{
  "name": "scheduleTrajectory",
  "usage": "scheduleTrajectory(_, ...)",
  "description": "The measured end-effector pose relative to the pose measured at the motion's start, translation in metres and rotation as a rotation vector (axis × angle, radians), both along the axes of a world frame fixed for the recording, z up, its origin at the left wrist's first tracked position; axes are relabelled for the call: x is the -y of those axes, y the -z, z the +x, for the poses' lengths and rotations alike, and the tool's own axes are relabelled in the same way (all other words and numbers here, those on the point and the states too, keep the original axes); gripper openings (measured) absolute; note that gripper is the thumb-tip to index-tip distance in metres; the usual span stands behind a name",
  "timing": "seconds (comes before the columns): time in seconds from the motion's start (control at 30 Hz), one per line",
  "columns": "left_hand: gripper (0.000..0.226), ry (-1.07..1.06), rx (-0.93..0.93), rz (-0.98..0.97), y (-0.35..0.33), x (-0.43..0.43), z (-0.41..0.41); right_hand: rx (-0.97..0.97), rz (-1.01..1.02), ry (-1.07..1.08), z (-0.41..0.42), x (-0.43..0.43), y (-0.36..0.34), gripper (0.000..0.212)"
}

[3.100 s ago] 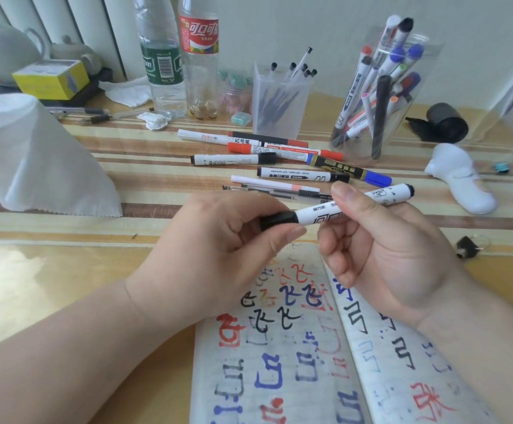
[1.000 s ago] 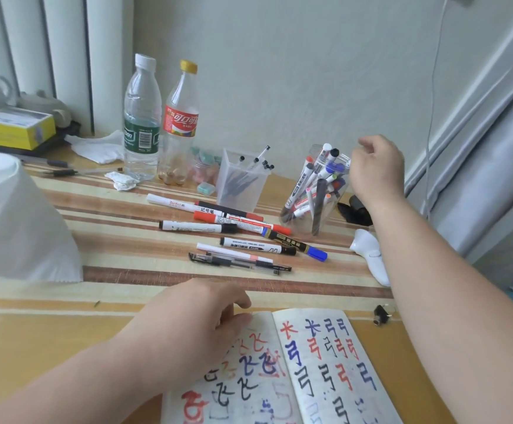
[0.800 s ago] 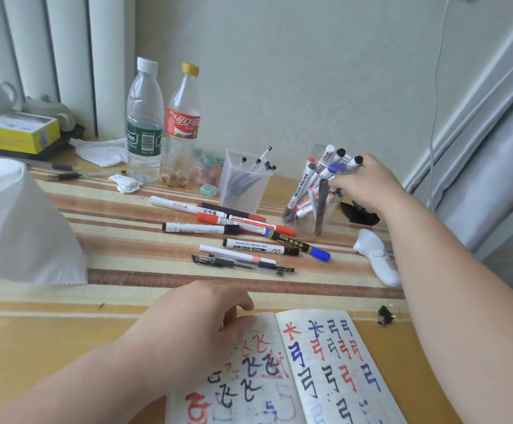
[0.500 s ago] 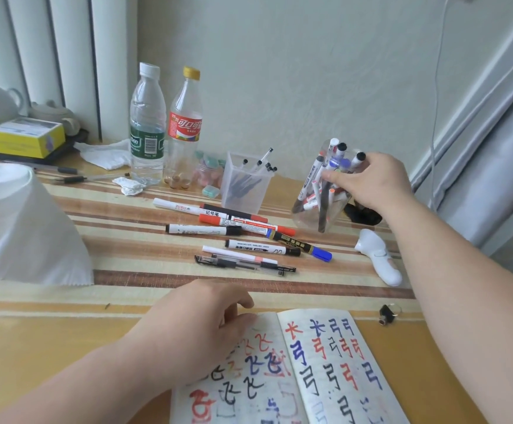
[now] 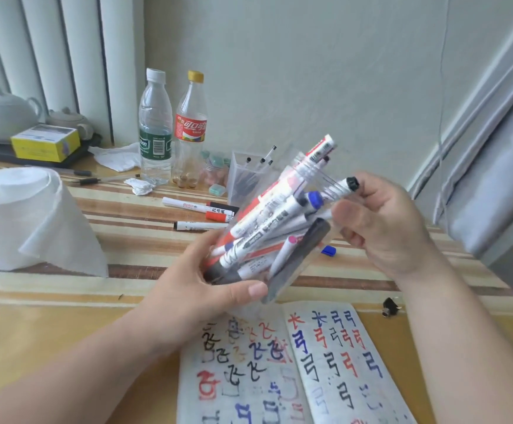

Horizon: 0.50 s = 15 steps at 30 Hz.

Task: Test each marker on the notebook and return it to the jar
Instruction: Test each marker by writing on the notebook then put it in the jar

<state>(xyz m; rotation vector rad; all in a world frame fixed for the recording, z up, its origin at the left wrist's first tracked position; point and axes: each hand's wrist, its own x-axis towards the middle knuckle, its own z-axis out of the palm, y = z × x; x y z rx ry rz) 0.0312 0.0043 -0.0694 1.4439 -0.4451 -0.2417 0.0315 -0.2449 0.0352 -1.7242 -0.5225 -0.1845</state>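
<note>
Jar: the jar (image 5: pixel 311 168) is hanging tilted over the desk (image 5: pixel 65 316), at the notebook's (image 5: pixel 325 362) 12 o'clock edge, its mouth pointing to 1 o'clock.
Left hand: the left hand (image 5: pixel 200 289) is wrapping its fingers (image 5: pixel 249 290) round the jar's base.
Right hand: the right hand (image 5: pixel 386 228) is curling round the threaded neck. Whether it is also pinching the black-capped marker (image 5: pixel 348 185) is unclear.
Handling: the jar is probably behaving as stiff, slick plastic, made top-heavy by its markers (image 5: pixel 267 215), which are likely sliding mouthward.
Hold: gripping base and neck together is looking safest.
Remaining: loose markers (image 5: pixel 200 225) are lying at 10 o'clock.
</note>
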Motion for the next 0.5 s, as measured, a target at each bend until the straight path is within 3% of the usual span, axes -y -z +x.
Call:
scheduleTrajectory(0.07,0.086,0.006,0.046,0.04,-0.001,0.0,-0.001,0.009,0.048,0.055,0.0,-0.006,0.003,0.055)
scheduleTrajectory(0.17,0.089,-0.092,0.186,0.11,-0.001,0.005,-0.006,0.054,0.075,0.144,0.001,-0.012,0.014,0.111)
scheduleTrajectory(0.23,0.091,-0.105,0.268,0.158,0.0,0.01,-0.011,0.019,0.158,0.007,-0.001,-0.023,0.022,0.128)
scheduleTrajectory(0.27,0.094,-0.097,0.288,0.191,0.002,0.012,-0.012,-0.009,0.178,-0.09,-0.002,-0.03,0.027,0.123)
scheduleTrajectory(0.33,0.094,-0.072,0.258,0.234,0.006,0.013,-0.013,-0.043,0.187,-0.174,-0.002,-0.044,0.035,0.087)
scheduleTrajectory(0.4,0.089,-0.083,0.243,0.277,0.008,0.015,-0.012,-0.014,0.214,-0.085,-0.001,-0.047,0.041,0.056)
scheduleTrajectory(0.5,0.107,-0.123,0.251,0.274,0.011,0.014,-0.008,0.008,0.242,0.024,-0.004,-0.045,0.043,0.063)
